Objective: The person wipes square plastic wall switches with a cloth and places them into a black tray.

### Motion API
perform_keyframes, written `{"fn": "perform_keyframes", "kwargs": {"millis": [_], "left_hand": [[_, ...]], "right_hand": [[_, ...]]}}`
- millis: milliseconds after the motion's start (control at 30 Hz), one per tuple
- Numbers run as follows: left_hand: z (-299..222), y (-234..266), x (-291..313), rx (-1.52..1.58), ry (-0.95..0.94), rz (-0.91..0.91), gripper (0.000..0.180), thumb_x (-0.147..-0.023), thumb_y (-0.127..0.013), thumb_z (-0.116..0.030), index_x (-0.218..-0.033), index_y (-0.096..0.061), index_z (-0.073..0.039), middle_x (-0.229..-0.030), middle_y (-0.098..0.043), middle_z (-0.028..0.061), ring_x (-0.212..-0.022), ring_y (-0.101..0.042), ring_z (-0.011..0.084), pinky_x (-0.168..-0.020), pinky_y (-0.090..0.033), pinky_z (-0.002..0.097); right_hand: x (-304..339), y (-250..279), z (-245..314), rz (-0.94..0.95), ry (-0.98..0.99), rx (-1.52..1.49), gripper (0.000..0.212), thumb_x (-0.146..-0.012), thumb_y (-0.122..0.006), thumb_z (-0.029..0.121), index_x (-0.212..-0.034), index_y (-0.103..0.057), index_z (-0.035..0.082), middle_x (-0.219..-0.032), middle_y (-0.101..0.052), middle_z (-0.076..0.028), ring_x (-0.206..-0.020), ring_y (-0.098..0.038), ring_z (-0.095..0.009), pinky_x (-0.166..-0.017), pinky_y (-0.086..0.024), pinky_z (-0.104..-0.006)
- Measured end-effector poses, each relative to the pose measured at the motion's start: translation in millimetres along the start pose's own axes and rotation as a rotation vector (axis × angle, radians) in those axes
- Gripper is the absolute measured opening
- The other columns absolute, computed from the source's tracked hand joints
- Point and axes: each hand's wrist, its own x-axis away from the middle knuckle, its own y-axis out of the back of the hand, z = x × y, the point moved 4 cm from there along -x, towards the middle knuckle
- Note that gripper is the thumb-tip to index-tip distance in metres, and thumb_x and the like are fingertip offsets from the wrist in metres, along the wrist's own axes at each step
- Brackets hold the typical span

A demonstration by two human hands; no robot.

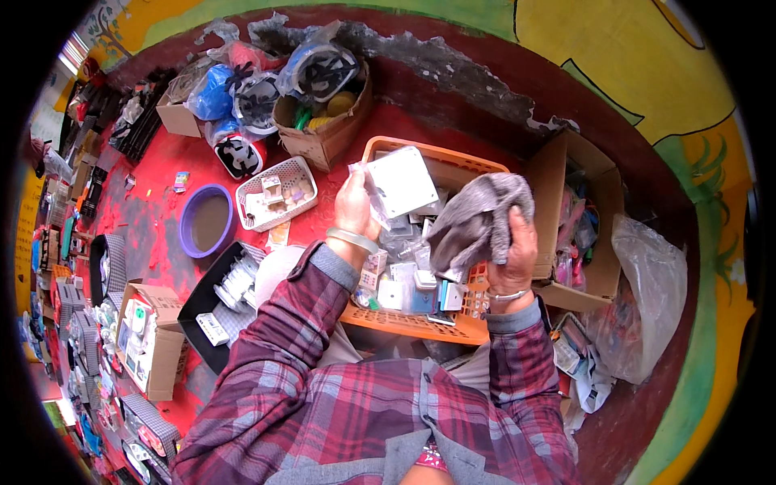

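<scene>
My left hand (pixel 353 206) is closed on the left edge of a flat white square plate (pixel 401 181), which looks like an electrical cover plate. A crumpled grey-brown cloth (pixel 480 220) hangs from my right hand (pixel 517 255), its fingers wrapped into the fabric. Both are held above an orange plastic basket (pixel 388 322). In the basket lie several small white boxes and switch-like pieces (pixel 390 293), clear plastic packets and a blue item (pixel 423 301). The plate and the cloth are apart, with a narrow gap between them.
Left of the basket are a white basket (pixel 242 199) with small parts, a purple basin (pixel 185 229) of murky water and a black tray (pixel 194 314). Cardboard boxes stand behind (pixel 319 149) and at right (pixel 546 212), beside a clear plastic bag (pixel 659 291).
</scene>
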Motion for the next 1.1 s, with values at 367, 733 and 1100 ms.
{"fn": "perform_keyframes", "kwargs": {"millis": [367,733,1100], "left_hand": [[26.0,-26.6,29.3,0.032,0.231,0.186,0.036,-0.099,-0.037,-0.033,-0.112,-0.055,-0.005,-0.112,-0.059,0.0089,-0.107,-0.056,0.0219,-0.097,-0.042,0.0380],[40.9,-45.1,58.3,0.026,0.317,0.423,0.041,-0.100,-0.031,-0.026,-0.129,-0.044,0.001,-0.128,-0.050,0.0128,-0.117,-0.049,0.0213,-0.103,-0.036,0.0357],[33.8,-31.5,40.0,-0.053,0.191,0.280,0.039,-0.100,-0.033,-0.025,-0.126,-0.047,-0.001,-0.124,-0.055,0.0113,-0.112,-0.053,0.0213,-0.101,-0.039,0.0347]], "right_hand": [[11.6,-35.7,-28.2,0.414,0.383,1.086,0.042,-0.091,-0.049,0.034,-0.116,-0.055,0.001,-0.137,-0.041,-0.016,-0.128,-0.035,-0.029,-0.105,-0.022,-0.0440],[-10.8,-12.0,-52.4,0.077,0.407,1.265,0.057,-0.094,-0.043,0.031,-0.141,-0.028,0.000,-0.150,-0.018,-0.016,-0.139,-0.015,-0.036,-0.110,-0.015,-0.0412],[22.4,-44.1,-66.3,0.443,0.667,1.545,0.038,-0.087,-0.049,0.026,-0.113,-0.057,-0.001,-0.149,-0.023,-0.016,-0.139,-0.016,-0.035,-0.110,-0.012,-0.0496]]}}
